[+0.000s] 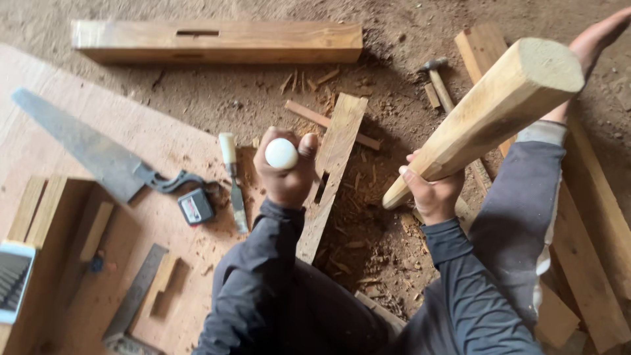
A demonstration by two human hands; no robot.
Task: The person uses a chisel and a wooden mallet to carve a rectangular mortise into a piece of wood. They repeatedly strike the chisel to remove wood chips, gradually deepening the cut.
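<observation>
My left hand (287, 172) is closed around a chisel with a round white handle end (281, 154), held upright over a narrow plank (334, 154) that has a slot cut in it. My right hand (434, 192) grips the thin end of a thick, pale wooden club (494, 108), which is raised and tilted up to the right. The plank lies on the dirt floor under my legs, with wood chips around it. My bare foot (595, 43) shows at the upper right.
A second chisel (233, 184), a hand saw (92, 148), a small tape measure (196, 207) and a metal square (135, 296) lie on a plywood sheet at left. A long beam with a mortise (217, 41) lies at the top. A hammer (437, 79) and boards lie at right.
</observation>
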